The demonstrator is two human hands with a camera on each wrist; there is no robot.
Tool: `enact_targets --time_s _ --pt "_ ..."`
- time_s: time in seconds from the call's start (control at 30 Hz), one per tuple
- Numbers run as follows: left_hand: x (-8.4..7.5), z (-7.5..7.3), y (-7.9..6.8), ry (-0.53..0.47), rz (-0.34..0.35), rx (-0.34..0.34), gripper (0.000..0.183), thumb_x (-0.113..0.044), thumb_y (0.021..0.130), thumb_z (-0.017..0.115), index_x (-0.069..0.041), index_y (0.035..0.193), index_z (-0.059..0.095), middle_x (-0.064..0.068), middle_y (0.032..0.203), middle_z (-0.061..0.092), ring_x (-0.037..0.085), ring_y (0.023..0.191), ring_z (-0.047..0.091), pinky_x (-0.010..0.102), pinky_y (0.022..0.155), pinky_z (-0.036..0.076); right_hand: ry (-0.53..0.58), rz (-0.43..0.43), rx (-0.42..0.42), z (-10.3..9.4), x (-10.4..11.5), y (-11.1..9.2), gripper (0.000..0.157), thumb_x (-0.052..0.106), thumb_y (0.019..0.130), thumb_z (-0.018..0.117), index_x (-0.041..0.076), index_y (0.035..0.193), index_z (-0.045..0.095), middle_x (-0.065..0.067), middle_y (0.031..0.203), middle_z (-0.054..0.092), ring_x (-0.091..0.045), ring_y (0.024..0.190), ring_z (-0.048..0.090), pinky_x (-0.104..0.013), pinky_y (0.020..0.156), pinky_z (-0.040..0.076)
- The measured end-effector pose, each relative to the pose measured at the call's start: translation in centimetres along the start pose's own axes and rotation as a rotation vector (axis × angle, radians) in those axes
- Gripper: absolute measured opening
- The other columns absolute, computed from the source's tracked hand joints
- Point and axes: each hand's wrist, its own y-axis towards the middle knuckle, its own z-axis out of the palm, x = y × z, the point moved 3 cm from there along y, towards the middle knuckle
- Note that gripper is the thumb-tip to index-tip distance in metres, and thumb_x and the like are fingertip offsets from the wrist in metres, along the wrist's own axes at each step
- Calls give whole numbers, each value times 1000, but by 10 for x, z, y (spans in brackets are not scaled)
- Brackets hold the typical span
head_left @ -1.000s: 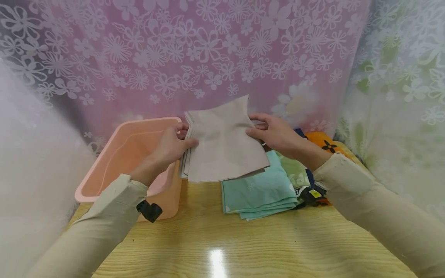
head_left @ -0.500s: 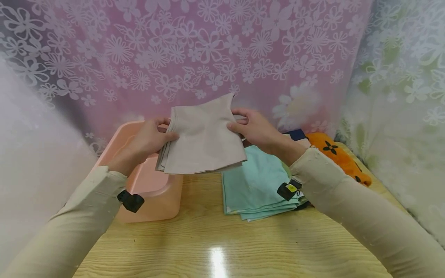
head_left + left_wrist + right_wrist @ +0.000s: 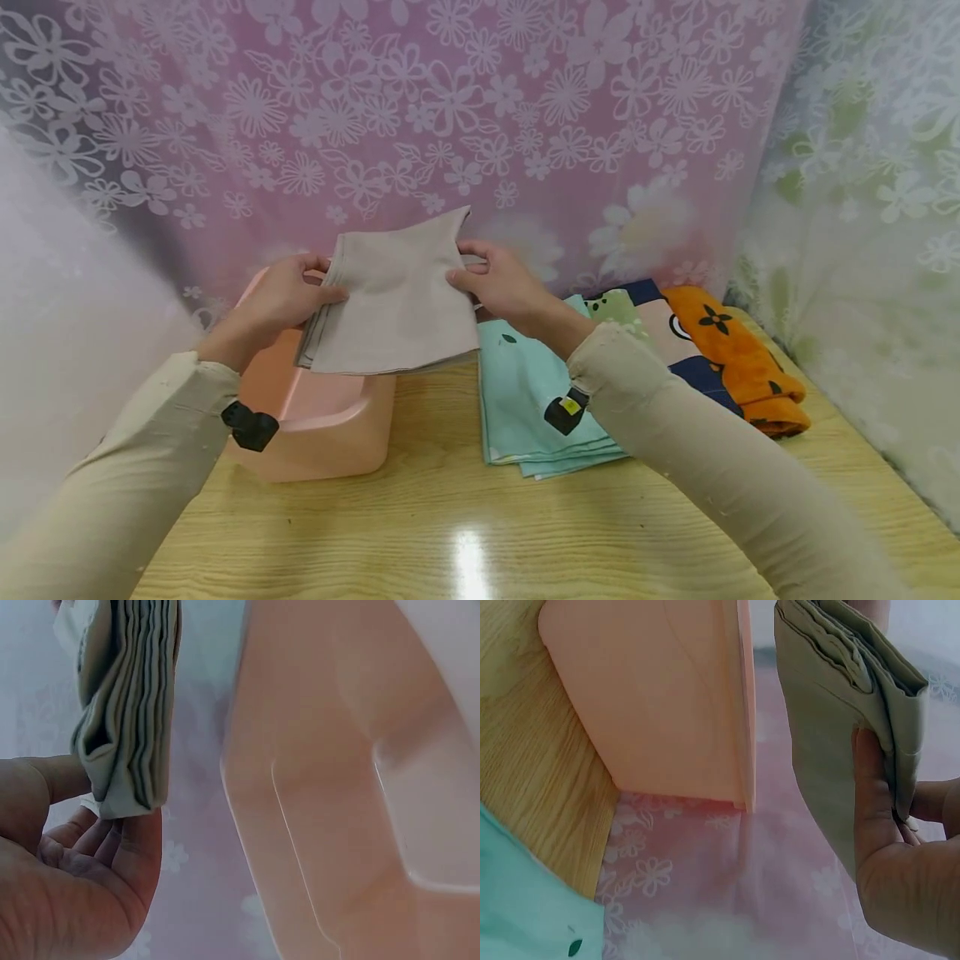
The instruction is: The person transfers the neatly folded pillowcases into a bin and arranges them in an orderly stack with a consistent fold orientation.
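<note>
A folded beige cloth (image 3: 397,300) is held up between both hands, over the right part of a peach plastic bin (image 3: 330,442). My left hand (image 3: 281,296) pinches its left edge, thumb in front and fingers behind. At the opposite edge, my right hand (image 3: 502,279) grips it the same way. Seen from the left wrist, the cloth's edge (image 3: 139,712) shows several stacked layers beside the bin's open inside (image 3: 315,787). The right wrist view has the thumb and fingers on either side of the folded cloth (image 3: 817,735), with the bin's outer wall (image 3: 645,697) beyond.
Under the right forearm lies a folded mint-green cloth (image 3: 525,400) on the wooden table (image 3: 420,517). Right of it are a green patterned cloth (image 3: 618,310), a navy and pink one (image 3: 660,329) and an orange one with black flowers (image 3: 738,358). A pink floral curtain (image 3: 450,108) hangs behind.
Both hands have carried the beige cloth leftward, from beside the bin to over it. More of the cloths on the right has come into view as the right arm moved away.
</note>
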Motion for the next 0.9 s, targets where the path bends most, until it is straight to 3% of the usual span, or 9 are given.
enact_targets --time_s 0.23,0.43,0.7,0.9 --pt "14 -19 -6 22 23 2 41 -20 88 55 1 118 38 22 117 45 29 89 55 37 62 50 28 -9 30 26 -5 15 49 15 90 53 16 135 35 -6 116 55 -25 83 61 -40 66 51" --pt "31 -33 -7 99 -4 -12 44 -20 87 55 3 120 38 25 119 45 29 88 56 37 61 51 51 -6 77 50 -14 26 49 13 90 51 14 136 33 -8 117 54 -24 83 61 -39 65 51" --pt "53 -50 -3 132 -38 9 42 -22 87 56 5 115 39 27 120 44 25 81 58 38 60 51 40 12 68 74 -22 39 51 11 90 51 14 137 33 -9 122 52 -22 80 62 -39 65 51" --pt "62 -55 -3 144 -77 42 41 -22 86 57 4 113 39 26 115 45 21 76 57 36 60 51 71 44 63 88 -32 50 52 9 90 51 12 138 31 -12 118 54 -23 76 62 -39 63 51"
